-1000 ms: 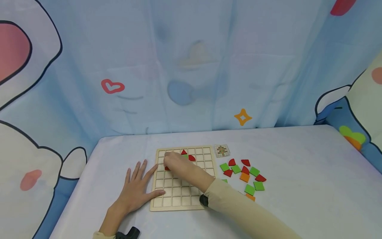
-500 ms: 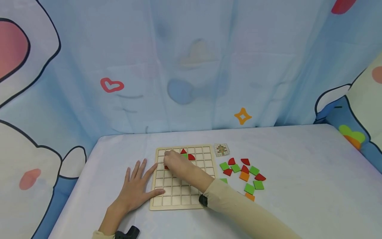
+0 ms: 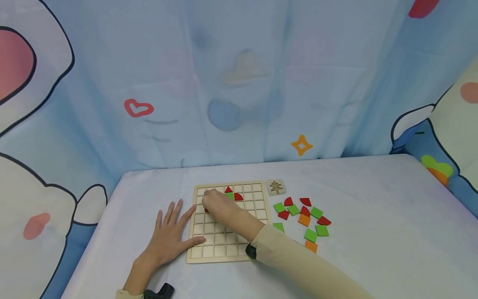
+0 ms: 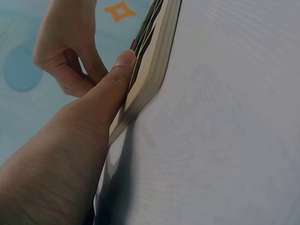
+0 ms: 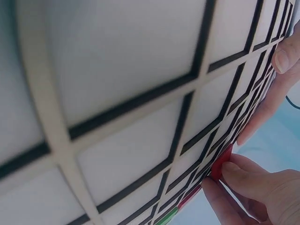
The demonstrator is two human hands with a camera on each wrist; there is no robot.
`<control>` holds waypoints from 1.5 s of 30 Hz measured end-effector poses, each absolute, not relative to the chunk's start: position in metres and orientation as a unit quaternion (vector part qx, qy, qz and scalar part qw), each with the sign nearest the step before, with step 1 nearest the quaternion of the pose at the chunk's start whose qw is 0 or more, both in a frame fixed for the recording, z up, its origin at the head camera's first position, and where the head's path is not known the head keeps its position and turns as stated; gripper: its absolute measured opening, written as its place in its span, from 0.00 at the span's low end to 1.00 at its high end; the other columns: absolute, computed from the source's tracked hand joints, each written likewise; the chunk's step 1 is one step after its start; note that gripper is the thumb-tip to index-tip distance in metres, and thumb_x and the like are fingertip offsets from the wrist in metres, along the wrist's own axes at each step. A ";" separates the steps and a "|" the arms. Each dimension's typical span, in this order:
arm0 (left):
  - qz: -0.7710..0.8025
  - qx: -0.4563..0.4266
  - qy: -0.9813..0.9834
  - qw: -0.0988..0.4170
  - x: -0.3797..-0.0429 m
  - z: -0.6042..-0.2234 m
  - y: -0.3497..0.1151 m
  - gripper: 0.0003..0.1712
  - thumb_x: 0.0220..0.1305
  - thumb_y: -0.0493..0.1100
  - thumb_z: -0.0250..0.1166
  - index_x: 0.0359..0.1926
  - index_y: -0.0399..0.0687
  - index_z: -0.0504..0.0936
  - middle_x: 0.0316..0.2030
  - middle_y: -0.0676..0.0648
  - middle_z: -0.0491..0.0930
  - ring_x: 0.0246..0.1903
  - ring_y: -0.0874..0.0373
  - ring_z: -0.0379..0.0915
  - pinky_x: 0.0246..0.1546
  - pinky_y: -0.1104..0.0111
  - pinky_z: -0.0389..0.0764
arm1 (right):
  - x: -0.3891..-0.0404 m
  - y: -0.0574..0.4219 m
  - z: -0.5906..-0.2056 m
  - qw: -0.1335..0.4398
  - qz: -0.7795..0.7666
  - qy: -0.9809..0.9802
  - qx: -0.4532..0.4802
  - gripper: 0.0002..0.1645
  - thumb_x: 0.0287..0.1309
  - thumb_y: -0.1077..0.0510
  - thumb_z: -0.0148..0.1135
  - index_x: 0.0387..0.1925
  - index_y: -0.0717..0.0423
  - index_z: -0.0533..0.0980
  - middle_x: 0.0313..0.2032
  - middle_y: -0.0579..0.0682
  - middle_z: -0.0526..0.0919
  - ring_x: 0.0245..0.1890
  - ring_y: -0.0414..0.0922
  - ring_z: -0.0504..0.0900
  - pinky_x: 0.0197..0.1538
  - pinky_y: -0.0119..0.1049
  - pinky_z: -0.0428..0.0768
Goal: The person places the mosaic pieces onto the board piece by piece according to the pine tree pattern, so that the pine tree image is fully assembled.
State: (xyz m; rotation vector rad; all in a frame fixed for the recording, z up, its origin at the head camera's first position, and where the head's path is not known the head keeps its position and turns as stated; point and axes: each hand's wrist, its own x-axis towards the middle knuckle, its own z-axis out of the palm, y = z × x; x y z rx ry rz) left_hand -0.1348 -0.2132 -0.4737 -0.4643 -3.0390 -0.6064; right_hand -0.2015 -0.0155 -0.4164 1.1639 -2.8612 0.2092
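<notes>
A pale wooden grid board (image 3: 209, 261) lies on the white cloth. My left hand (image 3: 169, 238) is spread at its left side, thumb and forefinger resting on the board's edge. Over the board's upper left, my right hand (image 3: 221, 206) pinches a red tile (image 5: 222, 162) between thumb and fingers, right at the grid cells. Set in the grid are a red triangle (image 3: 228, 189), a green square (image 3: 230, 196) and a red quarter-round tile (image 3: 238, 197). A bit of red (image 3: 206, 210) shows beside my right hand, mostly hidden by it.
Several loose red, green and orange tiles lie right of the board, among them an orange square (image 3: 304, 220) and a green square (image 3: 322, 231). A small pattern card (image 3: 276, 187) lies by the board's upper right corner. A blue printed curtain (image 3: 239, 137) hangs behind the table.
Both hands keep almost the same place on the board. The head view has shifted slightly.
</notes>
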 end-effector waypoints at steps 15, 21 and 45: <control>-0.200 -0.144 -0.969 -0.003 -0.133 -0.469 -0.211 0.54 0.62 0.75 0.65 0.82 0.59 0.61 0.82 0.35 0.49 0.81 0.33 0.37 0.75 0.32 0.35 | -0.199 -0.012 -0.416 0.021 0.066 -0.921 0.383 0.08 0.66 0.69 0.69 0.30 0.59 0.84 0.36 0.51 0.82 0.40 0.44 0.82 0.39 0.26 0.81; -0.204 -0.140 -0.969 -0.012 -0.132 -0.472 -0.212 0.55 0.62 0.75 0.65 0.82 0.58 0.60 0.82 0.35 0.47 0.81 0.33 0.35 0.75 0.32 0.34 | -0.194 -0.005 -0.418 0.009 0.118 -0.915 0.385 0.08 0.67 0.72 0.65 0.34 0.62 0.86 0.37 0.52 0.84 0.39 0.44 0.84 0.38 0.27 0.82; -0.199 -0.146 -0.969 0.001 -0.135 -0.473 -0.211 0.55 0.61 0.75 0.65 0.82 0.58 0.61 0.82 0.35 0.48 0.81 0.33 0.36 0.75 0.31 0.36 | -0.127 0.184 -0.403 -0.049 0.241 -0.938 0.245 0.12 0.58 0.62 0.78 0.44 0.54 0.89 0.43 0.43 0.87 0.47 0.46 0.85 0.49 0.41 0.87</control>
